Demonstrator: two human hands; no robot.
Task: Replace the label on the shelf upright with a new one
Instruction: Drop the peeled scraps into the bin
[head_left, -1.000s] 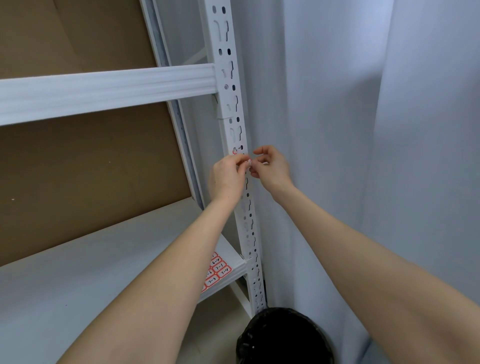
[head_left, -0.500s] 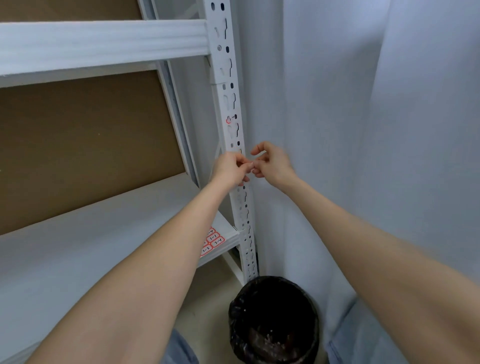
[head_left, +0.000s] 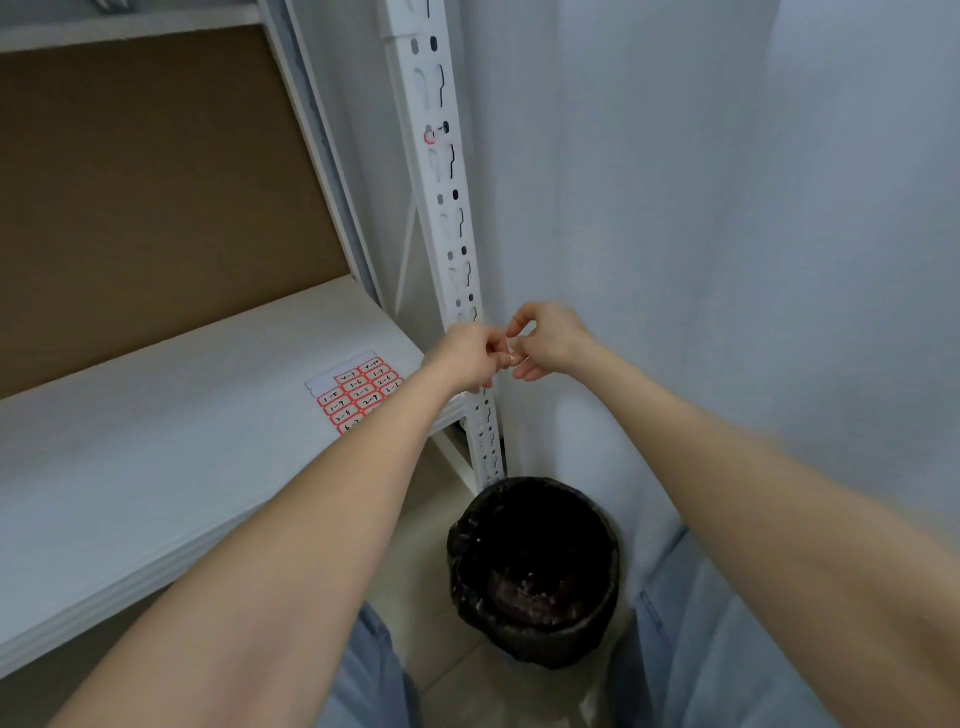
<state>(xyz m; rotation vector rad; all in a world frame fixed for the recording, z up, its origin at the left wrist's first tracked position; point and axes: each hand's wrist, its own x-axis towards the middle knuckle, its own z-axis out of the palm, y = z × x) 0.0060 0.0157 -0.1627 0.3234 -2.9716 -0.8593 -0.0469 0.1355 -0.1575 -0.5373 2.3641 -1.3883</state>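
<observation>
A: Where do we have our hands?

B: Low down, in front of the shelf upright (head_left: 448, 223). Our left hand (head_left: 467, 358) and right hand (head_left: 546, 345) meet fingertip to fingertip, directly above the black-lined bin (head_left: 540, 644) on the floor.

A: And the fingers (head_left: 496, 343)?

B: Curled in on both sides, pinching a small pale scrap (head_left: 512, 357) between them. It's blurred, so we can't tell what is printed on it.

A: What about the label on the post?

B: A red-ringed label remnant (head_left: 430, 136) sits on the upright's front face, well above our hands, beside a round hole.

A: The new ones?

B: The label sheet (head_left: 359, 391) lies flat on the white shelf (head_left: 156, 441), near its right edge, just left of our left wrist, with red-bordered stickers in rows and handwritten numbers on them. Some spots at the far-left corner are blank.

A: Anything else?

B: A brown backing board (head_left: 156, 197) behind the shelf.
</observation>
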